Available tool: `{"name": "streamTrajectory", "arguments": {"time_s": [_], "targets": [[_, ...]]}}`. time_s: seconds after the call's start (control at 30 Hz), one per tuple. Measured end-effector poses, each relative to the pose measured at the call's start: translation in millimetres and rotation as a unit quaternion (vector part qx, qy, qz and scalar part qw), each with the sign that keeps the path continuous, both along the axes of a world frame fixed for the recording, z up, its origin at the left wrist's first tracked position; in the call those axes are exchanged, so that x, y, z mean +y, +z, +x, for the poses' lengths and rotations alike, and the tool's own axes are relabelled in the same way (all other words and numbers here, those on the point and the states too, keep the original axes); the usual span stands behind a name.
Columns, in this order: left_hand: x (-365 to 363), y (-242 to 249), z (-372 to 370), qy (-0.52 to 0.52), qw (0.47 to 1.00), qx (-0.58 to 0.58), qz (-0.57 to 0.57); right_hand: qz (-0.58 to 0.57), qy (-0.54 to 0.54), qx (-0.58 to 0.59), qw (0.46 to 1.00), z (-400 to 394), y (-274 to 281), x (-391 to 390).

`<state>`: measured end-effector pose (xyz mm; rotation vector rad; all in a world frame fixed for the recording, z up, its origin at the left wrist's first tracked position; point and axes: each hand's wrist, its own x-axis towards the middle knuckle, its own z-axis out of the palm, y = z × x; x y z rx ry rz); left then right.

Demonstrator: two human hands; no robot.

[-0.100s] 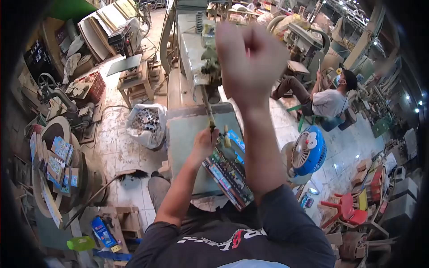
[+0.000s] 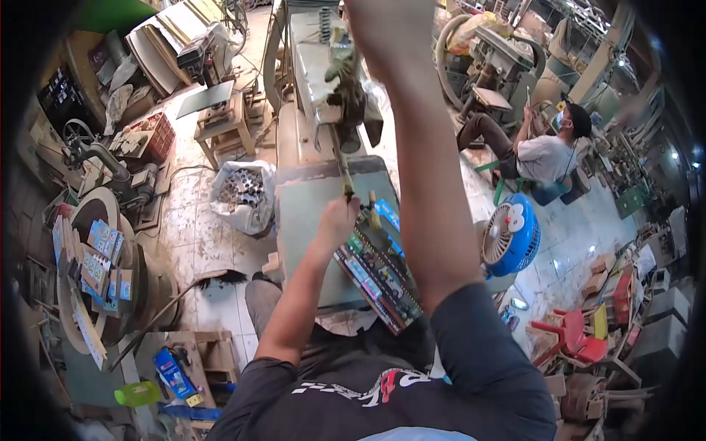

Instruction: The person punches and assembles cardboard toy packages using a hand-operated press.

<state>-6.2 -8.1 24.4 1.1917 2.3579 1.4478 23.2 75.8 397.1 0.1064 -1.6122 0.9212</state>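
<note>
On the grey-green work plate [image 2: 301, 220] of a bench machine, my left hand [image 2: 340, 219] is closed at the lower end of a thin rod [image 2: 343, 165] that comes down from the machine head [image 2: 346, 88]. What its fingers pinch is too small to make out. My right hand [image 2: 388, 18] is raised at the top edge, beside the machine head; its fingers are out of view. A long dark board with colourful prints [image 2: 379, 283] lies slanted right of my left hand. Beyond it are a blue printed strip [image 2: 388, 217] and a small yellowish piece [image 2: 374, 213].
A white sack of small dark pieces [image 2: 243, 195] stands left of the plate. Printed blue pieces [image 2: 103, 250] lie on a round stand at far left. A blue fan [image 2: 511, 235] is at right, with a seated person [image 2: 548, 154] behind it. A broom [image 2: 220, 277] lies nearby.
My raised right hand has moved up, mostly out of the frame; it was a fist before. My left hand has stayed at the rod's lower end.
</note>
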Motion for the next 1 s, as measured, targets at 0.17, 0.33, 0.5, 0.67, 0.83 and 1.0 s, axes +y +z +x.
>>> {"name": "streamTrajectory", "arguments": {"time_s": [0.17, 0.33, 0.5, 0.67, 0.83, 1.0], "targets": [[-1.7, 11.2, 17.4, -0.023, 0.999, -0.037, 0.003, -0.067, 0.043, -0.141, 0.987, -70.5, 5.9, 50.4], [-35.3, -39.0, 8.2, -0.008, 0.999, -0.024, 0.043, -0.036, 0.031, -0.094, 0.994, -2.3, -80.1, 65.5], [-92.2, -77.3, 38.1, 0.052, 0.992, 0.092, -0.071, -0.152, 0.011, -0.263, 0.953, 144.7, -238.5, 68.1], [-92.8, -63.6, 65.0, 0.055, 0.968, 0.193, -0.148, -0.058, -0.047, -0.445, 0.892, 245.9, -358.2, 45.7], [-73.1, -65.1, 62.2, 0.074, 0.945, 0.199, -0.247, 0.018, -0.17, -0.487, 0.856, 289.1, -411.8, 34.9], [-63.7, -60.2, 64.3, 0.059, 0.934, 0.233, -0.263, 0.009, -0.218, -0.518, 0.827, 301.5, -422.8, 26.1]]}}
